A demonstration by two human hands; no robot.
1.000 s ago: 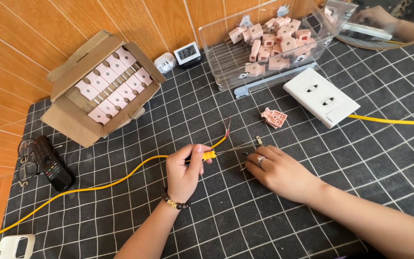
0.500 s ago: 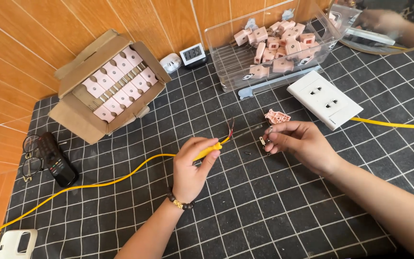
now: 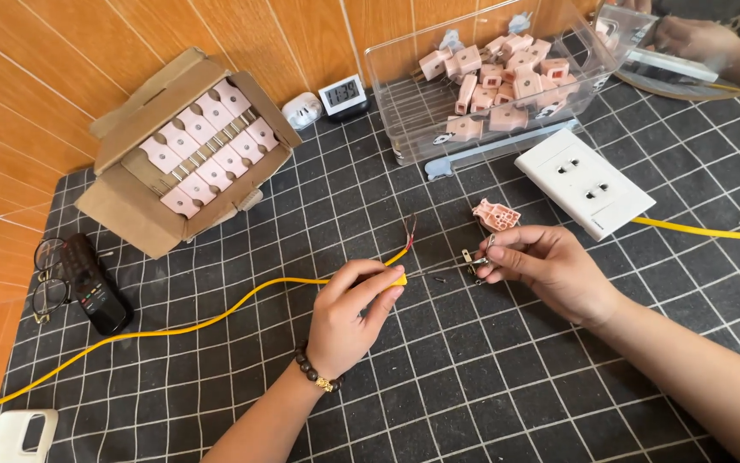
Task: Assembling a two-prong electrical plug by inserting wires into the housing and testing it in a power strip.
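My left hand [image 3: 351,315] pinches the stripped end of a yellow cable [image 3: 173,329] just above the black gridded mat [image 3: 439,377]; bare red and dark wire ends [image 3: 408,233] stick up past my fingers. My right hand [image 3: 543,267] holds a small metal terminal piece [image 3: 473,261] at its fingertips, close to the cable's thin wire. A pink plastic socket part [image 3: 496,214] lies just above my right hand. A white double wall socket plate [image 3: 584,183] sits to the upper right, with another yellow cable [image 3: 709,232] running from it.
A clear plastic bin [image 3: 404,103] holds several pink parts at the back. An open cardboard box [image 3: 183,150] of pink parts stands at the left. A small digital clock [image 3: 342,93], a black remote [image 3: 96,287], glasses [image 3: 44,274] and a white phone [image 3: 18,435] lie about. Another person's hand [image 3: 696,39] is top right.
My right hand has moved up and to the right with the small metal piece, toward the pink part. My left hand has kept its hold on the yellow cable.
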